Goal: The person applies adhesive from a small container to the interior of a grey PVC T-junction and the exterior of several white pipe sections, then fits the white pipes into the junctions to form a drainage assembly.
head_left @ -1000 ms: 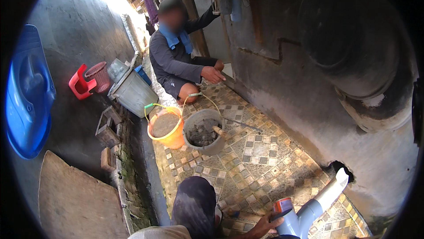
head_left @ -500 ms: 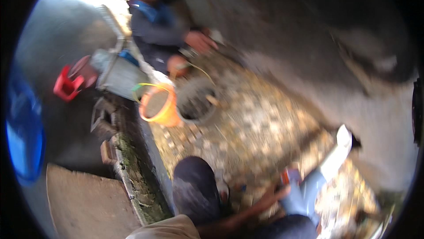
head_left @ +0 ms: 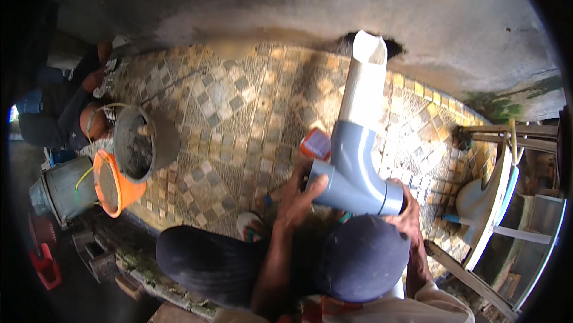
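Note:
A grey plastic tee pipe fitting lies across in front of my knees, a white pipe running from its far branch toward the wall. My left hand grips the fitting's left end, thumb over the rim. Around its right end is my right hand, fingers partly hidden behind the fitting and my knee. Just beyond my left fingers is a small orange can with a pale label; I cannot tell whether they touch it. The white pipe's far end has a ragged, curved cut, in front of a dark hole in the wall.
At left stand a grey bucket of dark mix and an orange bucket. Another person crouches behind them, hands near the floor by the wall. Wooden framing stands at right. Patterned tiles cover the floor.
My view has swung round, so the buckets and the other person now appear farther left. The pipe and fitting have come to the middle, and my right hand now shows on the fitting.

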`<state>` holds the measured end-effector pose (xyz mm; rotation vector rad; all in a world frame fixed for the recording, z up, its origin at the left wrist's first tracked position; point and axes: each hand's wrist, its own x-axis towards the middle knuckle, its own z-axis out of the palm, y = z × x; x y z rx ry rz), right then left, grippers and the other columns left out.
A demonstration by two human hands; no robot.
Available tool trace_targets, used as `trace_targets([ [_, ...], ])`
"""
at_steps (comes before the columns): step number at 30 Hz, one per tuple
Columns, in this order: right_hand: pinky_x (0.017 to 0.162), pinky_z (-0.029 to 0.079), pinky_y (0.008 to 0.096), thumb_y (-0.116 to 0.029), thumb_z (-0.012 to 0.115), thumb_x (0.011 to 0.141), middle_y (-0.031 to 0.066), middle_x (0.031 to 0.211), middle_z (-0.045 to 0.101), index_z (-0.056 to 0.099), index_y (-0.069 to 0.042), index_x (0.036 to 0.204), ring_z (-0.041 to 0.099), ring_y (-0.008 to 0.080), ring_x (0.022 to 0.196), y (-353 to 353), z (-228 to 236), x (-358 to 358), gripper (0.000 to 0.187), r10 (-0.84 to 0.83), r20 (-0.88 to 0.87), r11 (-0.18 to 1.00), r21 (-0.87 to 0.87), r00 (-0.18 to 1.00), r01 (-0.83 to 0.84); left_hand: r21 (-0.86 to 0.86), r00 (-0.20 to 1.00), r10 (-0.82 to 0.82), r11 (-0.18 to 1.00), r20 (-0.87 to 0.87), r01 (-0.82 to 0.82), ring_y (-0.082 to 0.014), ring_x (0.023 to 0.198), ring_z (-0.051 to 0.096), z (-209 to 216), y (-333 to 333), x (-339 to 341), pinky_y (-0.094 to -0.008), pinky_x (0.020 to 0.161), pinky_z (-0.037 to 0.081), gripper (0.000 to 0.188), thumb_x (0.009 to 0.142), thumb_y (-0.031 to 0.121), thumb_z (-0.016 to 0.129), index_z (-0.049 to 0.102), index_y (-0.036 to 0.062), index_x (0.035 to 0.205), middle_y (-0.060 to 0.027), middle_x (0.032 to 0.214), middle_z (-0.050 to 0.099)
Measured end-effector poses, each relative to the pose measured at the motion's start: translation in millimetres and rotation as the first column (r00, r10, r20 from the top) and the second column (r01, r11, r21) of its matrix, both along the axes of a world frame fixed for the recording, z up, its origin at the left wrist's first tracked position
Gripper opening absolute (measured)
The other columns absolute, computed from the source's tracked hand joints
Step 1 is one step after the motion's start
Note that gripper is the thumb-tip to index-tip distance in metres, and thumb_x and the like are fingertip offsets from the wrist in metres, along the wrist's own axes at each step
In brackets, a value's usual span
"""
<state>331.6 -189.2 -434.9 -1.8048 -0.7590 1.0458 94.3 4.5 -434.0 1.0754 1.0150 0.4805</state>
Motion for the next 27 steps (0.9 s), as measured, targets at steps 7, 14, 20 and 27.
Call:
trace_targets([
  [7,0.111,0.049,0.0488,-0.073,0.072,0.087,0.0208,0.140,0.064,0.042,0.002,0.156,0.064,0.0330,0.126,26,17,67,0.106,0.159,-0.447,0.979,0.186,0.880,-0.082,-0.148,0.975,0.058,0.989,0.216,-0.026,-0.0208,0.110,0.062,38,-17,8,-0.0391,0.097,0.050,0.056,0.095,0.036,0.071,0.058,-0.0008,0.136,-0.0118,0.120,0.066],
  [14,0.107,0.052,0.0507,-0.075,0.064,0.093,0.0185,0.142,0.062,0.042,0.000,0.159,0.062,0.0325,0.127,53,18,67,0.102,0.125,-0.468,0.972,0.236,0.875,-0.013,-0.235,0.961,0.182,0.963,0.209,-0.132,-0.0219,0.109,0.064,45,-25,13,-0.0386,0.097,0.051,0.056,0.094,0.032,0.070,0.057,-0.0010,0.137,-0.0138,0.121,0.066],
  [20,0.121,0.034,0.0464,-0.075,0.071,0.087,0.0203,0.148,0.055,0.036,0.006,0.161,0.051,0.0314,0.141,8,4,-11,0.115,-0.118,-0.388,0.939,0.257,0.914,0.231,-0.071,0.967,0.142,0.989,0.212,-0.130,-0.0215,0.107,0.064,32,-8,17,-0.0382,0.096,0.050,0.054,0.092,0.031,0.069,0.060,-0.0034,0.132,-0.0134,0.116,0.068],
  [27,0.108,0.045,0.0448,-0.085,0.066,0.084,0.0265,0.156,0.046,0.032,0.000,0.164,0.059,0.0265,0.122,36,22,-51,0.121,-0.344,-0.139,0.899,0.237,0.929,0.369,-0.030,0.985,0.111,0.994,0.131,-0.108,-0.0229,0.115,0.063,21,-5,6,-0.0388,0.103,0.047,0.061,0.091,0.026,0.068,0.057,-0.0048,0.143,-0.0144,0.124,0.068],
])
